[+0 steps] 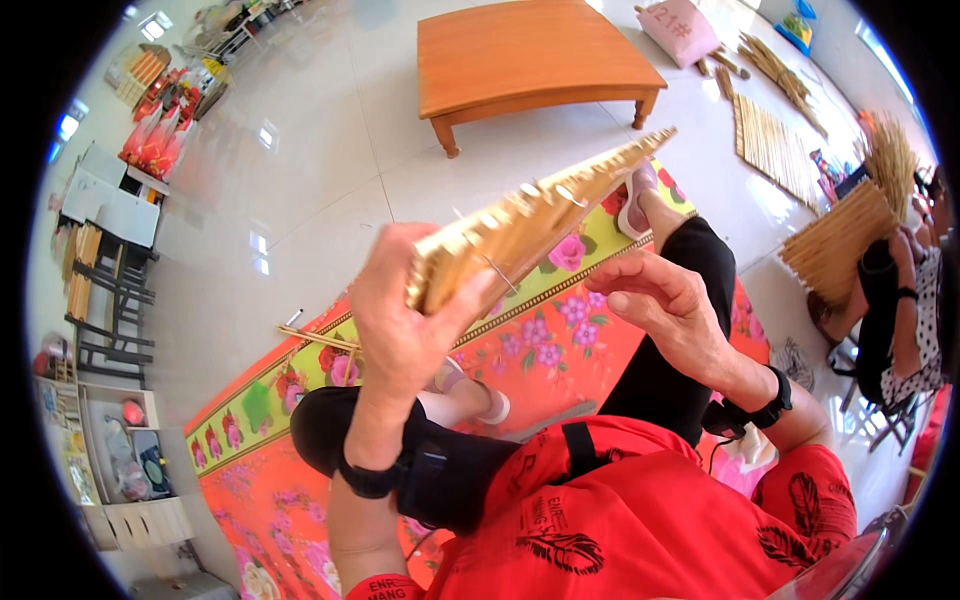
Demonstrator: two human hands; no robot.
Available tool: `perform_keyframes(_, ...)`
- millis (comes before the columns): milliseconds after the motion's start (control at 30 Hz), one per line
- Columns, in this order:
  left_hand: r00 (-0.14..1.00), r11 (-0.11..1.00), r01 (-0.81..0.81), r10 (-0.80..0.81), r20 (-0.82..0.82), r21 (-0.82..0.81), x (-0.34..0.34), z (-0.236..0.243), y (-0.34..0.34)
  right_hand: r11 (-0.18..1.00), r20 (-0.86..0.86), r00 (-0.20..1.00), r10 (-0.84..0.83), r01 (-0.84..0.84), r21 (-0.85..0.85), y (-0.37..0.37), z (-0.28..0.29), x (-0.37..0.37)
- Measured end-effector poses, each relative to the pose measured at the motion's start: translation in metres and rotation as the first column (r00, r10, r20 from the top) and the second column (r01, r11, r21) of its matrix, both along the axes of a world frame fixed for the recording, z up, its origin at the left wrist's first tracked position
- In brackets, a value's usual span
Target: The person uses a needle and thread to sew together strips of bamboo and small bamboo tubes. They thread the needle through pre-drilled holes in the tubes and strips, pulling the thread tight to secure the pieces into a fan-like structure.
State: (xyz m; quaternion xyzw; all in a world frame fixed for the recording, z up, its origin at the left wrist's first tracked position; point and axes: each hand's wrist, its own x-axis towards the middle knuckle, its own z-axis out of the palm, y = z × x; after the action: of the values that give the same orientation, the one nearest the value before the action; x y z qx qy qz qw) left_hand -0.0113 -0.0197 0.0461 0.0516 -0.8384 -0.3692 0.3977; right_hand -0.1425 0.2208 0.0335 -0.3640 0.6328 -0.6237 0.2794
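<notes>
My left hand (398,320) grips the near end of a panel of pale yellow reed sticks (530,225), held up on a slant over the mat with its edge toward me. Thin light strands or pins poke out along the panel; I cannot tell which. My right hand (665,310) is just right of and below the panel, fingers loosely curled and apart from the thumb, holding nothing that shows. A few loose sticks (315,335) lie on the floral mat (255,500) at the left.
An orange low table (540,55) stands ahead. Right are reed bundles (780,75), a flat reed mat (770,150) and a seated co-worker (900,320) with another reed panel (840,240). A pink sack (675,30) lies behind. Black racks (110,310) and shelves line the left wall.
</notes>
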Motion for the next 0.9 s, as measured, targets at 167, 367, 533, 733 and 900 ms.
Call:
perform_keyframes(167,0.972,0.954,0.225,-0.208,0.106,-0.198,0.010,-0.004,0.059,0.987,0.341,0.939,-0.041,0.091,-0.131,0.022,-0.021,0.012)
perform_keyframes(367,0.979,0.939,0.202,-0.196,0.050,-0.277,0.013,-0.012,0.093,0.981,0.679,0.719,0.145,-0.015,-0.193,0.065,-0.028,0.041)
perform_keyframes(533,0.977,0.905,0.210,-0.205,0.054,-0.370,0.016,-0.017,0.107,0.977,0.727,0.659,0.193,-0.059,-0.206,0.070,-0.018,0.048)
perform_keyframes(733,0.970,0.831,0.233,-0.236,0.059,-0.506,0.013,-0.032,0.119,0.998,0.575,0.818,0.021,0.020,-0.064,0.071,-0.022,0.053)
perform_keyframes(900,0.986,0.817,0.149,-0.166,0.020,-0.557,0.006,-0.041,0.123,0.994,0.497,0.867,0.021,0.034,-0.103,0.077,-0.048,0.056)
